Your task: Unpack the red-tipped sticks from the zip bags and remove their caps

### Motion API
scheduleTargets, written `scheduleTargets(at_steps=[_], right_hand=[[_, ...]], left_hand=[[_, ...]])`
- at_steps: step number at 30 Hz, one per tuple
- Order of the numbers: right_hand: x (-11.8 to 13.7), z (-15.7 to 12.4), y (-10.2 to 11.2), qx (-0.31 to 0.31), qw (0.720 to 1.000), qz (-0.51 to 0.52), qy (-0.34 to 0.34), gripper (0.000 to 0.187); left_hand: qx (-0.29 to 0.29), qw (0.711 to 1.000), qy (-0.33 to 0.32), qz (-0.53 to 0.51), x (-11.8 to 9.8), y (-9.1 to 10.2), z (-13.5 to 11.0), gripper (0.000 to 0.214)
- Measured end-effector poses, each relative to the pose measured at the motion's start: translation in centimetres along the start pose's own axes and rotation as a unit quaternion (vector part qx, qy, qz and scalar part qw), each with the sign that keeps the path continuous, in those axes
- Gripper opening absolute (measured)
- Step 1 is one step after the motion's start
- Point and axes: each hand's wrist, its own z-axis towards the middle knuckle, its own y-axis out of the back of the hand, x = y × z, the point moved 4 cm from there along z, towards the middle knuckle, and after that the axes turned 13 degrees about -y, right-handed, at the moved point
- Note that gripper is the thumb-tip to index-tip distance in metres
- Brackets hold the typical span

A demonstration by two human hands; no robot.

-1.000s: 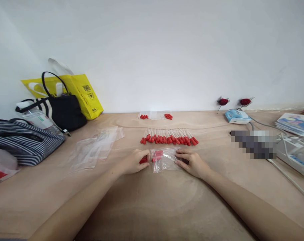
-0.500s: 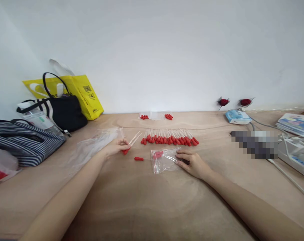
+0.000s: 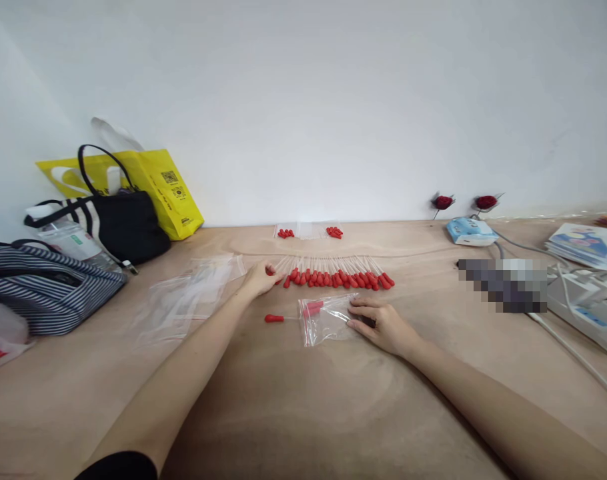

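My left hand [image 3: 263, 279] is at the left end of a row of glass droppers with red rubber bulbs [image 3: 326, 279]. Its fingers are closed on droppers, with a red bulb [image 3: 270, 270] showing between them; how many is hidden. Below the row lies a clear zip-lock bag [image 3: 333, 323] with a red seal line and red bulbs inside. My right hand [image 3: 386, 325] holds the bag's right end against the table, thumb and fingers bent over it. A single dropper with a red bulb [image 3: 274, 319] lies left of the bag, its stem pointing to the bag's opening.
Empty clear bags [image 3: 193, 293] lie left of the row. Filled bags with red bulbs [image 3: 285, 233] rest near the wall. A striped bag [image 3: 58, 287], black handbag [image 3: 131, 227] and yellow bag [image 3: 176, 193] stand left. A tissue pack [image 3: 471, 231], power strip [image 3: 578, 303] and cables are right.
My left hand has moved right and away from me with the droppers, from open table to the row's left end. My right hand has stayed on the bag.
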Motion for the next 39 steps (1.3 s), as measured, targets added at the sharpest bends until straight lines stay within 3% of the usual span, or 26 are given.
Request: scheduleTargets(at_steps=[6,15,24,30,34,37,39], right_hand=[[0.0,0.0,0.0,0.004,1.000,-0.002,-0.002,0.028],[0.0,0.0,0.1,-0.006,1.000,0.006,0.001,0.027],[-0.1,0.0,0.0,0.005,1.000,0.002,-0.002,0.029],[0.0,0.0,0.0,0.005,1.000,0.000,-0.004,0.029],[0.0,0.0,0.1,0.004,1.000,0.003,-0.001,0.028],[0.1,0.0,0.1,0.002,1.000,0.005,-0.002,0.028],[0.1,0.0,0.1,0.001,1.000,0.007,-0.004,0.028]], left_hand=[[0.026,1.000,0.017,0.006,0.5,0.4,0.5,0.033],[0.068,0.993,-0.008,-0.098,1.9,0.8,-0.2,0.072],[0.095,0.981,-0.027,-0.169,1.2,0.2,-1.6,0.063],[0.062,0.989,-0.059,-0.122,1.7,0.2,-1.6,0.063],[0.073,0.989,-0.083,-0.097,1.7,0.4,-2.1,0.059],[0.029,0.991,-0.127,-0.005,0.1,1.5,-3.7,0.046],[0.014,0.977,-0.203,0.057,-1.9,2.4,-5.5,0.031]])
